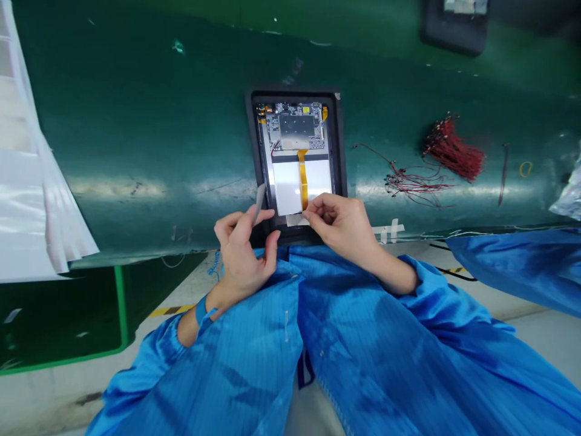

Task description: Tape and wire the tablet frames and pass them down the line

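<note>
An opened tablet (pixel 269 175) lies in a black tray (pixel 340 157), its circuit board (pixel 297 130) at the far end. A white battery (pixel 288 188) fills its near half, with an amber ribbon cable (pixel 303 178) running down it. My right hand (pixel 338 221) is pinched at the cable's lower end, on a whitish strip of tape (pixel 295 221) by the battery's near edge. At the tray's left side, my left hand (pixel 245 248) has a narrow pale strip (pixel 259 203) upright between its fingers. Its thumb and index finger are apart, near the tablet's lower left corner.
Right of the tray lie loose red wires (pixel 415 184), a bundle of red wires (pixel 454 151) and a yellow rubber band (pixel 525 169). Tape pieces (pixel 390 231) stick to the table's front edge. White sheets (pixel 27 200) hang at the left, above a green bin (pixel 122 309). Another black tray (pixel 456 30) is far right.
</note>
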Motion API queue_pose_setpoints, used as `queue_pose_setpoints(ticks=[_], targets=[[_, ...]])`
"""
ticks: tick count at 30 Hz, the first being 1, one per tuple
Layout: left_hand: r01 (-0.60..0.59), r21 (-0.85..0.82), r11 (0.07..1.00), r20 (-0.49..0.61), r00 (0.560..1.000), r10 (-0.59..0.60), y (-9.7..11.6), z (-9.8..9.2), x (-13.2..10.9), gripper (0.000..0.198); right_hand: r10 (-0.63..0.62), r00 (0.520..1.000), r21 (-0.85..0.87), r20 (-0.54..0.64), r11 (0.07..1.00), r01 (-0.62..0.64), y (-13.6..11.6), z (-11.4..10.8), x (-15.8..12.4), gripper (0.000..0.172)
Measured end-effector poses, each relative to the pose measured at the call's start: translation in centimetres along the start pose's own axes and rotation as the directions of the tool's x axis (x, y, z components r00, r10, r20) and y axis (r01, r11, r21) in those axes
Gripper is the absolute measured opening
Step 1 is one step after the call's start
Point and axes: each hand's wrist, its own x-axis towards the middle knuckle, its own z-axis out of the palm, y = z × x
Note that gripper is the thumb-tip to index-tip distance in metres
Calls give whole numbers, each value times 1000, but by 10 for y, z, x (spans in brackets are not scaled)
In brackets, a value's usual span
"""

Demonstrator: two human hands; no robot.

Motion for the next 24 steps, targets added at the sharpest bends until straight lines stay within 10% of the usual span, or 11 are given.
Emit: queue_pose_setpoints(ticks=[24], targets=[[-350,118,929,192,926,324,-17,1,8,66,-15,999,-150,39,988,21,-8,0,1,12]])
